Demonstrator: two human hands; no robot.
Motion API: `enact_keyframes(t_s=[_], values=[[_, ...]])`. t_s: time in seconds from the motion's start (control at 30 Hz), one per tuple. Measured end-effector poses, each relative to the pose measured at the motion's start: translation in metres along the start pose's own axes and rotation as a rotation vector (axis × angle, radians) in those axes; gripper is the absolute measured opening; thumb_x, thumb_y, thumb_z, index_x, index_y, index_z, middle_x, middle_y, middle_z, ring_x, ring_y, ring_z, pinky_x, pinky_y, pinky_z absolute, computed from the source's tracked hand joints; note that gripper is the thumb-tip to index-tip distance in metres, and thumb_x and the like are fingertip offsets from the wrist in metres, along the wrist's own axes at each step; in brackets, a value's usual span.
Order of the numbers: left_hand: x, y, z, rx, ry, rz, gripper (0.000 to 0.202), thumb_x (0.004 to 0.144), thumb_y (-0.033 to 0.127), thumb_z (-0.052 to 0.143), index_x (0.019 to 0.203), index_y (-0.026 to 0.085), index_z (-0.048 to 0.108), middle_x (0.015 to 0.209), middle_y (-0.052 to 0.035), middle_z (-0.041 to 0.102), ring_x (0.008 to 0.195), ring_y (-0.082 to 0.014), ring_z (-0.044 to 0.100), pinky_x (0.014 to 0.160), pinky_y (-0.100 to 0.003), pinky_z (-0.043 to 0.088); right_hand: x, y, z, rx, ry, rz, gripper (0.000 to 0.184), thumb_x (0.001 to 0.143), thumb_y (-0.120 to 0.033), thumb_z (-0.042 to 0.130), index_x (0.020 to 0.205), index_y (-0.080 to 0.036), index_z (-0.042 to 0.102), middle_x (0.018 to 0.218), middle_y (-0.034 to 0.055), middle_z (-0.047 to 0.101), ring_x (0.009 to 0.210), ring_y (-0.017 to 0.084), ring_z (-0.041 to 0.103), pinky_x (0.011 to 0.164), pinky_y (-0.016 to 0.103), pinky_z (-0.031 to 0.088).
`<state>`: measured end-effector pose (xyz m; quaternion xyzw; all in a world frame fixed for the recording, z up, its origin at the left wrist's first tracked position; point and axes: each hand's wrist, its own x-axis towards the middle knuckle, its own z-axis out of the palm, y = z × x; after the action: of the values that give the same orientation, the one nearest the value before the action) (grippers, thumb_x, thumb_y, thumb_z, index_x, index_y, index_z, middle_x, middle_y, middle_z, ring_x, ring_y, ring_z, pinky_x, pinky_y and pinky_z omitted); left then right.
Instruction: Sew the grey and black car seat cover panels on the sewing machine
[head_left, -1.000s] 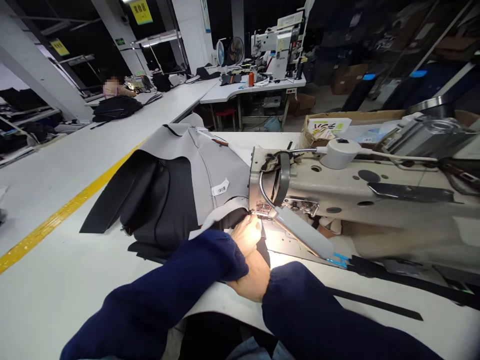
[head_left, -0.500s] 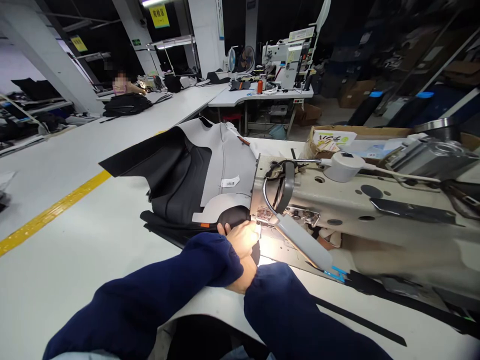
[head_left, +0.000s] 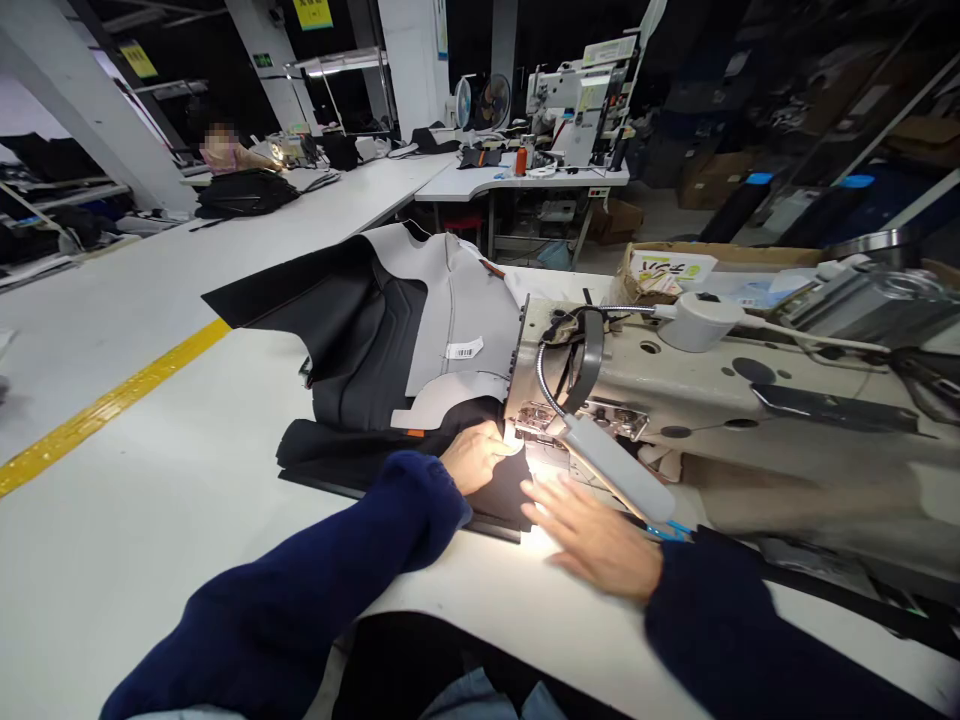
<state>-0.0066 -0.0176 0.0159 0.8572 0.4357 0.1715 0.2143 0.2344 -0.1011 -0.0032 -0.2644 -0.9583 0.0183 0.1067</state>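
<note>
A large sewn cover piece point(head_left: 477, 290), black leather-like panels with pale grey backing and a barcode label point(head_left: 465, 348), lies bunched on the table beside an industrial sewing machine point(head_left: 622, 370). My left hand point(head_left: 475, 458) is closed on this piece close to the machine's needle area, finger and thumb pinched at a pale edge; the exact grip is partly hidden. To the right of the black panel point(head_left: 499, 505), my right hand point(head_left: 596, 535) is spread flat over the lit machine bed, fingers apart and holding nothing. A lamp point(head_left: 619, 468) lights the sewing spot.
A cardboard box point(head_left: 660, 262) with papers stands behind the machine. Yellow tape point(head_left: 127, 400) crosses the white table. Another sewing machine point(head_left: 581, 105) stands on a table farther back. A person point(head_left: 225, 150) sits at the far left beside stacked black pieces point(head_left: 244, 192).
My right hand has come out from under my left and moved right, its fingers now spread. My left hand stays by the needle area. The view has shifted slightly.
</note>
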Motion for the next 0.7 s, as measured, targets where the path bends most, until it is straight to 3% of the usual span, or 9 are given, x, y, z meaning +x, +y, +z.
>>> enact_keyframes(t_s=[0.07, 0.13, 0.23, 0.33, 0.43, 0.5, 0.63, 0.7], values=[[0.0, -0.003, -0.002, -0.071, 0.017, -0.046, 0.025, 0.085, 0.014, 0.052, 0.095, 0.019, 0.074, 0.089, -0.0038, 0.063, 0.085, -0.0133, 0.059, 0.084, -0.025, 0.048, -0.021, 0.018, -0.013, -0.085, 0.02, 0.086, 0.052, 0.092, -0.027, 0.05, 0.142, -0.017, 0.04, 0.147, 0.0154, 0.039, 0.136, 0.03, 0.035, 0.104, 0.052, 0.041], [0.0, -0.005, -0.005, -0.117, 0.031, -0.061, 0.024, 0.084, 0.016, 0.054, 0.097, 0.019, 0.074, 0.093, -0.0042, 0.064, 0.086, -0.0139, 0.06, 0.087, -0.027, 0.048, -0.019, 0.023, -0.023, -0.117, 0.015, 0.063, 0.051, 0.093, -0.025, 0.047, 0.142, -0.015, 0.039, 0.149, 0.0146, 0.035, 0.138, 0.029, 0.032, 0.107, 0.052, 0.038], [0.002, -0.006, -0.009, -0.137, 0.047, -0.048, 0.025, 0.085, 0.016, 0.052, 0.099, 0.018, 0.074, 0.094, -0.0045, 0.064, 0.088, -0.014, 0.06, 0.088, -0.027, 0.048, 0.019, 0.011, -0.021, -0.064, 0.023, -0.045, 0.049, 0.094, -0.029, 0.046, 0.138, -0.006, 0.044, 0.149, 0.0167, 0.034, 0.139, 0.03, 0.028, 0.111, 0.05, 0.033], [0.003, -0.005, -0.015, -0.093, 0.026, -0.017, 0.027, 0.089, 0.018, 0.047, 0.092, 0.016, 0.073, 0.089, -0.0047, 0.062, 0.083, -0.013, 0.058, 0.082, -0.024, 0.047, 0.068, -0.01, 0.0, 0.054, 0.039, -0.066, 0.057, 0.092, -0.041, 0.048, 0.133, -0.002, 0.047, 0.143, 0.0212, 0.042, 0.135, 0.032, 0.035, 0.11, 0.049, 0.034], [0.003, -0.005, -0.025, 0.043, -0.046, 0.053, 0.029, 0.09, 0.016, 0.042, 0.088, 0.017, 0.072, 0.086, -0.004, 0.057, 0.079, -0.0126, 0.053, 0.074, -0.023, 0.045, 0.1, -0.035, 0.02, 0.145, 0.084, 0.086, 0.074, 0.086, -0.055, 0.051, 0.139, -0.005, 0.041, 0.143, 0.0217, 0.041, 0.135, 0.035, 0.032, 0.112, 0.055, 0.025], [0.003, -0.003, -0.031, 0.193, -0.135, 0.144, 0.028, 0.087, 0.012, 0.044, 0.095, 0.018, 0.07, 0.09, -0.0045, 0.055, 0.083, -0.0145, 0.05, 0.074, -0.024, 0.044, 0.109, -0.05, 0.027, 0.18, 0.128, 0.212, 0.076, 0.084, -0.057, 0.053, 0.139, -0.007, 0.04, 0.142, 0.0218, 0.041, 0.135, 0.036, 0.03, 0.112, 0.058, 0.02], [0.0, 0.009, -0.031, 0.535, -0.332, 0.335, 0.022, 0.086, 0.013, 0.045, 0.095, 0.01, 0.064, 0.098, -0.0102, 0.057, 0.091, -0.0209, 0.048, 0.079, -0.03, 0.043, 0.11, -0.068, 0.032, 0.222, 0.189, 0.264, 0.06, 0.086, -0.046, 0.053, 0.134, -0.01, 0.047, 0.137, 0.0187, 0.048, 0.132, 0.034, 0.035, 0.111, 0.055, 0.023], [-0.003, 0.016, -0.024, 0.605, -0.356, 0.339, 0.023, 0.088, 0.013, 0.041, 0.095, 0.01, 0.063, 0.1, -0.0119, 0.058, 0.092, -0.0225, 0.049, 0.078, -0.032, 0.044, 0.115, -0.07, 0.034, 0.252, 0.23, 0.345, 0.049, 0.085, -0.039, 0.056, 0.128, -0.018, 0.055, 0.131, 0.013, 0.054, 0.127, 0.032, 0.042, 0.107, 0.051, 0.032]])
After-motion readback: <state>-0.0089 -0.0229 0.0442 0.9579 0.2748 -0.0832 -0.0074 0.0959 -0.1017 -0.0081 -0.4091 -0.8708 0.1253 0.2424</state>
